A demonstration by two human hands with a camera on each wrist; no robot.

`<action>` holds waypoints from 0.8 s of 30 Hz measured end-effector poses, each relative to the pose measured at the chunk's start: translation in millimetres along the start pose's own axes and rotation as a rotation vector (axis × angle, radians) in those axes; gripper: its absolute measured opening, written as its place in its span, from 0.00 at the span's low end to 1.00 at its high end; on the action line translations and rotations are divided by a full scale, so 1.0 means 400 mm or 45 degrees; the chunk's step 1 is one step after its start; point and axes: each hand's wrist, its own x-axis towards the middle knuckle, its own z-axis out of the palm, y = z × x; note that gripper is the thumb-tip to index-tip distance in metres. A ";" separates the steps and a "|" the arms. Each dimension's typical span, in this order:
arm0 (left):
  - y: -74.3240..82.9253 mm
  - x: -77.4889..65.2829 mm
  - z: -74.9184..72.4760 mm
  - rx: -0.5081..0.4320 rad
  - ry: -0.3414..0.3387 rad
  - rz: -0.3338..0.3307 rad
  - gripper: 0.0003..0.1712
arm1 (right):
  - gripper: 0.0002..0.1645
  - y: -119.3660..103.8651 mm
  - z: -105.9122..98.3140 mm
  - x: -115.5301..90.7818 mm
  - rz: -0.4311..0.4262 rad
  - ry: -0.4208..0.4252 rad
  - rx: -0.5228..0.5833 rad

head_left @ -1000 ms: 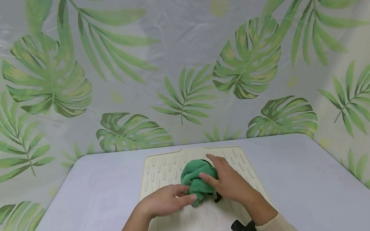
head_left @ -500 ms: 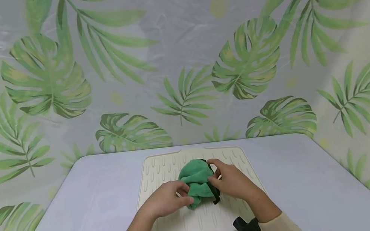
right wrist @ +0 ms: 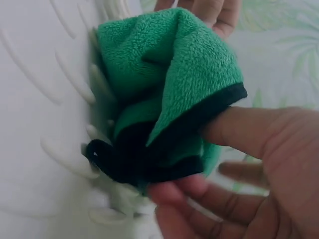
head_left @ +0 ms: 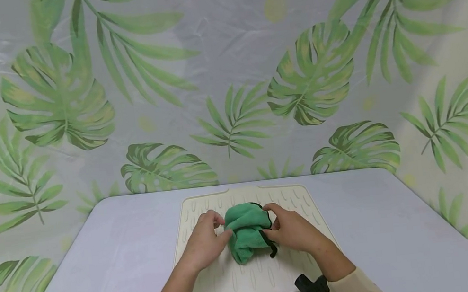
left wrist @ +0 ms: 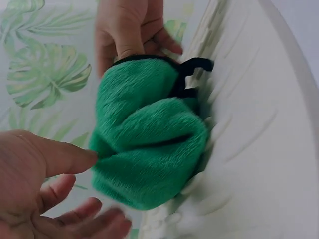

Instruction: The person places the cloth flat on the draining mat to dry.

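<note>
A crumpled green towel (head_left: 248, 230) with black trim is bunched up over the middle of a cream ridged mat (head_left: 252, 282). Its black loop (right wrist: 107, 159) hangs at the right-hand side. My right hand (head_left: 297, 230) pinches the trimmed edge: in the right wrist view the thumb (right wrist: 244, 129) goes in at the black hem and the fingertips lie under it. My left hand (head_left: 205, 241) is at the towel's left side. In the left wrist view its thumb tip meets the fabric, while the other fingers (left wrist: 99, 219) spread loosely below, apart from it.
The mat lies on a white table (head_left: 129, 252), which shows on both sides of it. Behind hangs a leaf-patterned curtain (head_left: 232, 46). Black wrist mounts (head_left: 313, 286) sit by the beige sleeves (head_left: 356, 290).
The left hand has let go of the towel's lower left and moved up along its left side. The right hand has closed on the trimmed edge, and the bundle has opened slightly.
</note>
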 end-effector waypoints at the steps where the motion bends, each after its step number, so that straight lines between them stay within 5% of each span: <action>1: -0.002 0.002 0.004 -0.039 0.005 -0.015 0.16 | 0.35 0.000 0.001 0.002 -0.041 0.001 0.025; 8: -0.019 0.014 0.021 -0.118 -0.037 -0.087 0.43 | 0.40 -0.003 0.004 0.007 -0.212 0.099 0.087; 14: -0.028 0.019 0.023 -0.123 -0.069 -0.113 0.43 | 0.38 0.002 0.009 0.011 -0.169 0.179 0.094; 21: -0.028 0.017 -0.016 -0.116 0.015 -0.162 0.45 | 0.36 0.027 -0.001 0.023 -0.111 0.498 -0.047; 24: -0.028 0.015 -0.033 -0.127 0.022 -0.180 0.43 | 0.39 0.037 -0.008 0.024 -0.062 0.473 -0.083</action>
